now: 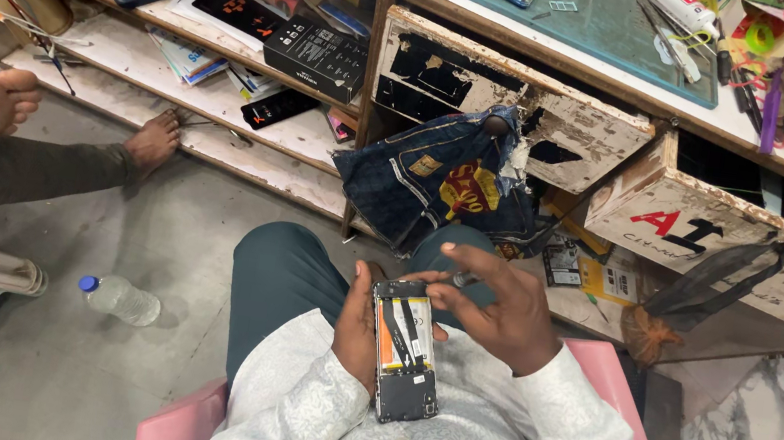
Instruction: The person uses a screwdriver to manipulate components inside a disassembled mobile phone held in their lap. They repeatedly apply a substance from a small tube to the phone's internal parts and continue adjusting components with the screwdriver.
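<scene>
An opened smartphone (pixel 405 351) with its back cover off lies in my lap, showing its battery and circuit board. My left hand (pixel 355 331) cups it from below and the left side. My right hand (pixel 494 306) hovers at the phone's top right edge and pinches a small dark tool (pixel 461 280) between thumb and fingers, its tip by the phone's upper corner. I sit on a pink stool (pixel 183 425) in dark green trousers and a white shirt.
A worn wooden workbench (pixel 577 43) with open drawers stands ahead, denim cloth (pixel 437 181) hanging from one. Shelves on the left hold boxes and phones. Another person's legs and feet (pixel 39 138) stretch in from the left. A plastic bottle (pixel 119 298) lies on the floor.
</scene>
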